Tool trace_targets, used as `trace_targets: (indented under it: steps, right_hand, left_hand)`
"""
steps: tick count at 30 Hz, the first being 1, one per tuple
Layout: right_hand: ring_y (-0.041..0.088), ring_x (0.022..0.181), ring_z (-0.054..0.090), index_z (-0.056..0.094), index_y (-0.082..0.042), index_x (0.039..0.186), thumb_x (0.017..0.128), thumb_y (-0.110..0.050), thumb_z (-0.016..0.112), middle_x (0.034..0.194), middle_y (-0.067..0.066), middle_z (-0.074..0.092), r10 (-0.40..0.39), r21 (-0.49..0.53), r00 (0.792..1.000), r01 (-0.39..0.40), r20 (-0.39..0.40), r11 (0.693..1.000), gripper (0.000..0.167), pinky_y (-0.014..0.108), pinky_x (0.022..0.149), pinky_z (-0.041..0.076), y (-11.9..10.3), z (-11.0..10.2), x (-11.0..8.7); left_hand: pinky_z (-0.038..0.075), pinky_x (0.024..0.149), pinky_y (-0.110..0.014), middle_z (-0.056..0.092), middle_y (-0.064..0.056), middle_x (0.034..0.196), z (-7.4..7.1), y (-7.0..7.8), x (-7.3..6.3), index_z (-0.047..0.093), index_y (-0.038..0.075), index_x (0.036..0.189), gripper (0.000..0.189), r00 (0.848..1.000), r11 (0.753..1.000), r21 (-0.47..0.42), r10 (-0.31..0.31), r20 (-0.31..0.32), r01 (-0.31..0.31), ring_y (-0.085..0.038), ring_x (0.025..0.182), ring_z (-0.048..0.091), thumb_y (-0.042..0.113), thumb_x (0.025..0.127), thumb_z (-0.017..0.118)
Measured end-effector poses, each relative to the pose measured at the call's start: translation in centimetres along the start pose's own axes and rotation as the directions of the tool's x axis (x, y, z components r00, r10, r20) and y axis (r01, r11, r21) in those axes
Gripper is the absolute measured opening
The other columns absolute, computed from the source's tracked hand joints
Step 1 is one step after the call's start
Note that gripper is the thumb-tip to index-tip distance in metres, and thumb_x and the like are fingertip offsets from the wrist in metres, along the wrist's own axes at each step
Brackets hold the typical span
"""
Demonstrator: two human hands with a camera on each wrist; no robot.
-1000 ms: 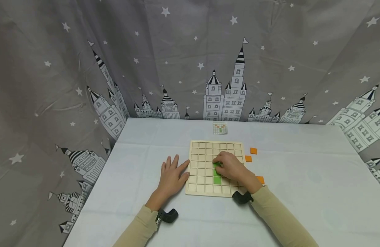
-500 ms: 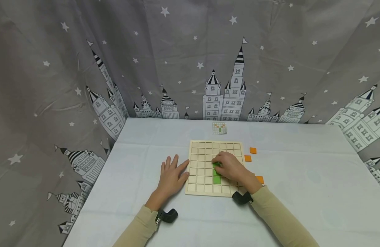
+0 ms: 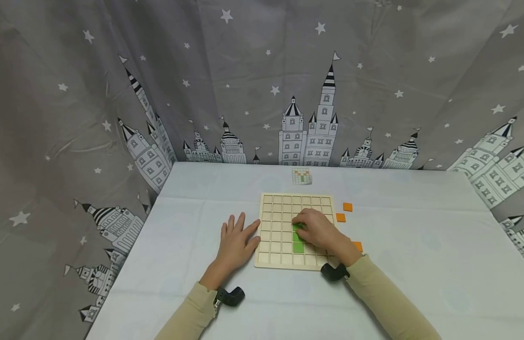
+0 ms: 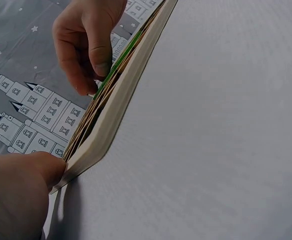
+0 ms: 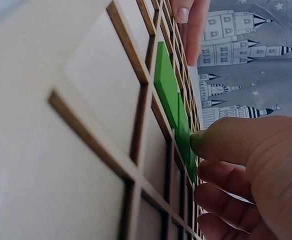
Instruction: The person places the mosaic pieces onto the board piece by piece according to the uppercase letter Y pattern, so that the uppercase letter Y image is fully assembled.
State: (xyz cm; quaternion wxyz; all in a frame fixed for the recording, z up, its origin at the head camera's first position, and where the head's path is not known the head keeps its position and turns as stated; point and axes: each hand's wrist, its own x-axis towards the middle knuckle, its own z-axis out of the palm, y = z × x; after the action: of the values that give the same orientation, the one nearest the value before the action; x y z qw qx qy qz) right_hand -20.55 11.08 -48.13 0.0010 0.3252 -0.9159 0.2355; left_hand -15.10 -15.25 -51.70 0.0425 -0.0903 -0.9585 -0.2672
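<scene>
A pale wooden grid board (image 3: pixel 276 247) lies on the white table in front of me. Square green tiles (image 3: pixel 298 247) run in one column of its cells. My right hand (image 3: pixel 321 233) pinches the farthest green tile (image 3: pixel 297 226) between thumb and fingers, low at its cell; the palm covers cells behind it. In the right wrist view the thumb (image 5: pixel 221 140) meets the green row. My left hand (image 3: pixel 236 245) lies with fingers spread on the table at the board's left side, its thumb and index fingertip touching the edge. The left wrist view has that thumb (image 4: pixel 43 170) against the board's corner.
Orange square tiles lie right of the board: one far tile (image 3: pixel 348 207), one by the edge (image 3: pixel 340 217), and one partly behind the right wrist (image 3: pixel 357 246). A small printed grid card (image 3: pixel 302 176) lies beyond the board. A grey castle-patterned curtain (image 3: pixel 244 71) hangs behind.
Both hands keep their places, the right at the farthest green tile and the left at the board's edge. The head view has shifted very slightly.
</scene>
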Motion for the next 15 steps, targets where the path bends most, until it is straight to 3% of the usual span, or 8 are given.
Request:
trace_targets:
  steps: [15]
  right_hand:
    - [0.032, 0.104, 0.069, 0.075, 0.002, 0.112, 0.087, -0.002, 0.068, 0.110, 0.015, 0.074, 0.090, -0.043, 0.995, -0.091, -0.037, 0.995, 0.027, 0.046, 0.090, 0.057, 1.8, -2.6, -2.6]
  left_hand:
    - [0.015, 0.119, -0.074, 0.037, -0.030, 0.160, -0.1, 0.1, 0.0, 0.062, 0.015, 0.143, 0.048, 1.000, 1.000, -0.012, -0.006, -0.002, 0.006, -0.057, 0.152, 0.020, 0.031, 0.097, 0.060]
